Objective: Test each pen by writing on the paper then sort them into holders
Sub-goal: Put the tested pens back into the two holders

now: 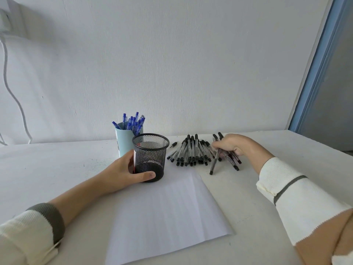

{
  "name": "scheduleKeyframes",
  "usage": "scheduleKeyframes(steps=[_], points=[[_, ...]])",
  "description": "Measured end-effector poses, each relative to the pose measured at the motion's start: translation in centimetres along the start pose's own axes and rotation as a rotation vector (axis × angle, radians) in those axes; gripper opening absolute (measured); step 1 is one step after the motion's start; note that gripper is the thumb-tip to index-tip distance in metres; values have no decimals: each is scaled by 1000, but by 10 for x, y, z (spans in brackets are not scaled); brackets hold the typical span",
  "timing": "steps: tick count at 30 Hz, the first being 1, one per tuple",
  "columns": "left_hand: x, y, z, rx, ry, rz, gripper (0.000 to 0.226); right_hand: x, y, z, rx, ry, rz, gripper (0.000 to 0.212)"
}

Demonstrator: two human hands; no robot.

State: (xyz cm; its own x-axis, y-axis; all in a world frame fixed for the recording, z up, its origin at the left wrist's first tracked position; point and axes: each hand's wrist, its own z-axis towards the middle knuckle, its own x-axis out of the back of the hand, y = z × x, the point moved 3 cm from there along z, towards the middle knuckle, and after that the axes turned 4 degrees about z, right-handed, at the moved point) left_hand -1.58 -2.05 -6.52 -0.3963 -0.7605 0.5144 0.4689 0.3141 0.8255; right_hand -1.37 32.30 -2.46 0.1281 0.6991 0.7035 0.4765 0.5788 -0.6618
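Far left of frame: white cable (11,88) hangs down the wall to the desk (57,169). Not part of the job.

Left of centre: left hand (124,173) wraps the black mesh holder (150,155) low on its wall, thumb across the front, fingers round the far side. Grip closed on the holder, which stands upright on the top corner of the paper (168,217). Judgement: held to steady it, or to place it within reach for sorting. A trace of red shows through the mesh; cannot tell what it is.

Just behind, touching or nearly so: light blue holder (124,144), packed with blue pens (131,123). That colour looks sorted already.

Centre, lower: the paper lies flat, no ink marks visible.

Right of centre: pile of black pens (191,152) lies loose on the desk, beside the mesh holder. A small dark piece (173,144) lies apart at its left edge.

Right: right hand (231,145), fingers curled round a bundle of black pens (227,161), lower ends fanned against the desk. Grip closed on several at once. Judgement: gathering stock, since testing needs one pen singled out.
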Motion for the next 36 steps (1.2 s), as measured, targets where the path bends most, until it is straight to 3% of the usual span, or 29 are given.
scheduleKeyframes(steps=[4,7,10,14,19,21,25,30,33,36], points=[[0,1,-1,-6,7,5,62,19,-4,-19,280,326,175,18],[0,1,-1,-10,6,3,61,26,-18,-39,562,438,391,11],[-1,1,-1,-13,7,2,59,5,-20,-56,668,383,364,15],[-1,1,0,-10,7,4,61,-43,-1,-65,638,202,297,13],[1,0,-3,-1,19,56,77,-41,-14,-79,766,300,125,17],[2,3,-5,-9,41,97,78,-27,-30,-87,844,371,-64,20],[5,4,-7,-16,110,142,76,-21,-72,-110,1037,449,-703,10],[-1,10,-10,-20,56,121,71,-46,-119,-122,1268,702,-1297,15],[-2,11,-10,-13,42,88,64,-70,-130,-121,1487,798,-1455,16],[1,8,-8,-5,32,103,60,-82,-131,-116,1693,910,-1420,22]])
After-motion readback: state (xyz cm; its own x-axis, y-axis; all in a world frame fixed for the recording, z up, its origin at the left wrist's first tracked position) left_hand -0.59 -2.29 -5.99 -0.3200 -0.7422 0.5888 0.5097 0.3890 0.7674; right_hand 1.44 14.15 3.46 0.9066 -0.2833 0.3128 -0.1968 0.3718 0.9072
